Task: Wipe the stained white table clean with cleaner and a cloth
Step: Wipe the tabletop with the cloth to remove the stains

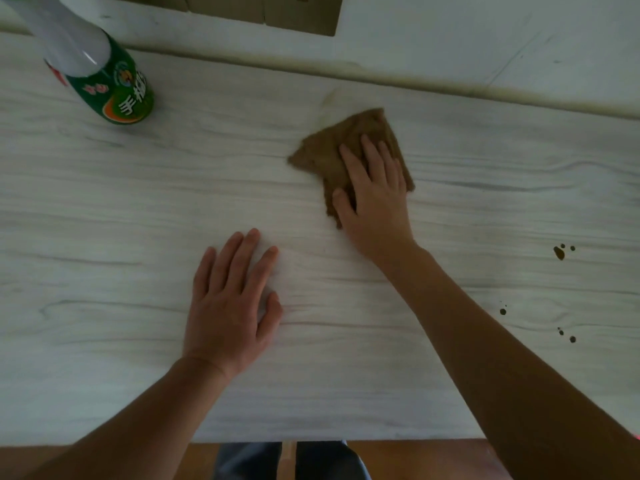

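A brown cloth (pixel 332 147) lies folded on the white wood-grain table (pixel 104 209), right of the middle and near the far edge. My right hand (pixel 375 199) presses flat on it, fingers spread over the cloth and thumb on its near corner. My left hand (pixel 230 303) rests palm down on the bare table, fingers apart, holding nothing. A faint yellowish smear (pixel 329 102) shows just beyond the cloth. Dark brown stain drops (pixel 559 252) sit at the right, with smaller spots (pixel 503 311) nearer me. A green and white cleaner bottle (pixel 104 77) stands at the far left.
The table's far edge meets a pale wall with a brownish seam (pixel 450 88). A tan panel (pixel 242 8) is set in the wall at the top. The near table edge (pixel 311 439) runs along the bottom, with a wooden floor and my legs below.
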A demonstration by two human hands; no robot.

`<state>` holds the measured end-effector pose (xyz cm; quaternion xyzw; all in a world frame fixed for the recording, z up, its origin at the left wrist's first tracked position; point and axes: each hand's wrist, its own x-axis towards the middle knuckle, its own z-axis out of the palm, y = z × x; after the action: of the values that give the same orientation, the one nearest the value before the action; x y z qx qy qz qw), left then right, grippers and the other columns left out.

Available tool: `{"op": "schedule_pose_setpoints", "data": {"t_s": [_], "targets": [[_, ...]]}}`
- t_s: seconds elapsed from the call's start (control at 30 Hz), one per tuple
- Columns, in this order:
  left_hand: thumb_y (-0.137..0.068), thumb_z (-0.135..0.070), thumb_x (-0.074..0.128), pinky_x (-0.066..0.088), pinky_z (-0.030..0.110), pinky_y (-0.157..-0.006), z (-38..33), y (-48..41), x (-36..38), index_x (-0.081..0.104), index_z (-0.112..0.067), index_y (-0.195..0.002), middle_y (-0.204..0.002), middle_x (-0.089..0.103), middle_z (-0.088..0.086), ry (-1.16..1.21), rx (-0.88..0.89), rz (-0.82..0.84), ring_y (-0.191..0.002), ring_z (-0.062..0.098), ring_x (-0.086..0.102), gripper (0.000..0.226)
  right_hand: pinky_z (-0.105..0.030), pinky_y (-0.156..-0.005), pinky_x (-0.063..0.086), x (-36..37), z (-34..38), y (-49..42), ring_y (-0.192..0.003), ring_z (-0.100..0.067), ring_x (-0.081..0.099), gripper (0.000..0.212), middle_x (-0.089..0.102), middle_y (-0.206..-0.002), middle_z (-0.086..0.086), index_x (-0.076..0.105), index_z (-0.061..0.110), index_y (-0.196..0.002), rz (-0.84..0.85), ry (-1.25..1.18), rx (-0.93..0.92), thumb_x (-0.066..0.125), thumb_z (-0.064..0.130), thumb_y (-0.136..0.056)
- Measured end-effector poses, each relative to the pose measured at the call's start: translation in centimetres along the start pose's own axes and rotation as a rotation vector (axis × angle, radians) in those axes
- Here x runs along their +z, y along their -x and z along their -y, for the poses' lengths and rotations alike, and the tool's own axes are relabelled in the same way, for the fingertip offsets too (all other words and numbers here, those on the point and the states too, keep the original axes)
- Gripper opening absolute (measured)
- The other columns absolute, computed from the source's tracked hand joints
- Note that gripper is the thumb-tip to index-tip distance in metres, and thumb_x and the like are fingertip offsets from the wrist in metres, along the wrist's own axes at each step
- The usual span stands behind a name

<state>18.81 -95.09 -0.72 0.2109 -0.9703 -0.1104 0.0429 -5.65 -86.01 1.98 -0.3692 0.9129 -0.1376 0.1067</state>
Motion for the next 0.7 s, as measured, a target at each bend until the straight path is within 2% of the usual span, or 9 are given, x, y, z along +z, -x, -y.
{"op": "schedule_pose_setpoints", "data": {"t_s": [0.1,0.17,0.3,0.43,0.53,0.6,0.7], "targets": [[-0.097,-0.040,0.041,0.019,0.054,-0.127,0.1,0.0,0.0,0.039,-0.018,-0.155,-0.167,0.032,0.013,-0.004,0.001,0.006,-0.157,0.032,0.025,0.063,-0.040,-0.126,0.004,-0.2,-1.0,3.0,-0.156,-0.024,0.008,0.061,0.018,-0.168,-0.004,0.030,0.025,-0.158,0.048,0.015,-0.062,0.048,0.036,-0.101],[-0.097,-0.040,0.041,0.018,0.053,-0.127,0.2,0.0,0.0,0.040,-0.018,-0.155,-0.167,0.032,0.013,-0.009,-0.001,0.012,-0.157,0.032,0.026,0.063,-0.039,-0.125,0.010,-0.7,-2.2,3.5,-0.156,-0.021,0.009,0.062,0.017,-0.168,0.000,0.027,0.027,-0.159,0.071,0.030,-0.065,0.047,0.038,-0.101],[-0.095,-0.039,0.043,0.020,0.054,-0.126,0.1,0.0,-0.1,0.046,-0.016,-0.153,-0.166,0.035,0.014,0.000,-0.005,0.005,-0.156,0.032,0.028,0.062,-0.043,-0.123,0.018,-1.7,-3.7,0.1,-0.155,-0.026,0.014,0.066,0.019,-0.168,-0.004,0.028,0.025,-0.159,0.060,0.060,-0.019,0.050,0.039,-0.099],[-0.093,-0.037,0.046,0.024,0.057,-0.124,0.0,-0.1,-0.5,0.053,-0.013,-0.149,-0.164,0.038,0.015,0.027,-0.010,0.004,-0.154,0.034,0.032,0.061,-0.042,-0.126,0.008,-1.6,-2.1,-6.2,-0.155,-0.030,0.008,0.064,0.016,-0.168,-0.009,0.025,0.022,-0.160,0.002,0.027,0.122,0.045,0.038,-0.102],[-0.093,-0.037,0.047,0.026,0.057,-0.123,-0.1,-0.1,-0.7,0.055,-0.013,-0.148,-0.164,0.039,0.015,0.028,-0.013,0.006,-0.154,0.034,0.034,0.061,-0.042,-0.126,0.003,-0.2,1.3,-9.5,-0.155,-0.030,0.008,0.059,0.015,-0.168,-0.009,0.026,0.023,-0.159,-0.021,0.000,0.156,0.041,0.036,-0.104],[-0.093,-0.037,0.047,0.027,0.058,-0.123,-0.1,-0.2,-0.7,0.055,-0.013,-0.148,-0.164,0.039,0.015,0.030,-0.013,0.005,-0.154,0.034,0.034,0.060,-0.042,-0.126,0.004,0.7,3.6,-10.0,-0.155,-0.031,0.009,0.058,0.016,-0.168,-0.009,0.027,0.024,-0.159,-0.023,0.014,0.113,0.039,0.035,-0.104],[-0.093,-0.037,0.047,0.026,0.057,-0.124,-0.2,-0.1,-0.7,0.054,-0.014,-0.148,-0.164,0.039,0.014,0.022,-0.009,0.005,-0.154,0.034,0.034,0.060,-0.041,-0.126,0.005,1.7,6.0,-8.3,-0.155,-0.028,0.011,0.056,0.020,-0.167,-0.007,0.030,0.024,-0.158,0.019,0.025,-0.059,0.039,0.033,-0.104]]}}
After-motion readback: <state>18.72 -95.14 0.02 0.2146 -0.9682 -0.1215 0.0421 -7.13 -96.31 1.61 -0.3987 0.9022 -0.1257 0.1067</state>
